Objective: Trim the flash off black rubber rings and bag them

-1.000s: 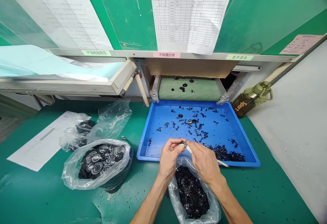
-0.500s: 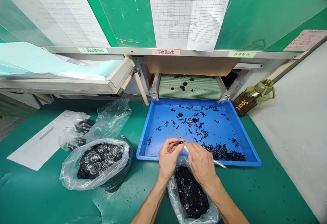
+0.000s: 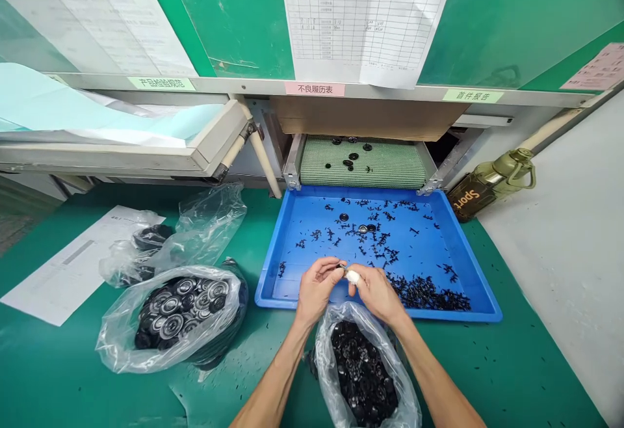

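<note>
My left hand [image 3: 314, 290] is closed, its thumb and fingertips pinching a small black part [image 3: 341, 267] over the front of the blue tray. My right hand [image 3: 377, 290] meets it there, closed around a white pen-like tool [image 3: 353, 277]. Only a short white piece of that tool shows; the rest is hidden by the hand. Below both hands stands an open clear plastic bag [image 3: 324, 350] filled with small black parts [image 3: 363, 369]. The blue tray [image 3: 273, 278] holds scattered black scraps, thickest at the front right, and a few round black pieces [image 3: 363, 228].
Another open bag [image 3: 114, 343] of round black parts [image 3: 170, 326] stands at left, near a crumpled clear bag [image 3: 209, 220] and white paper [image 3: 43, 291]. Behind the tray is a green conveyor belt [image 3: 312, 168] carrying black pieces. A green bottle [image 3: 492, 181] leans at right.
The white tool has turned in my right hand; its long pointed end, which stuck out to the right, no longer shows. Both hands stay together, and the view has shifted slightly.
</note>
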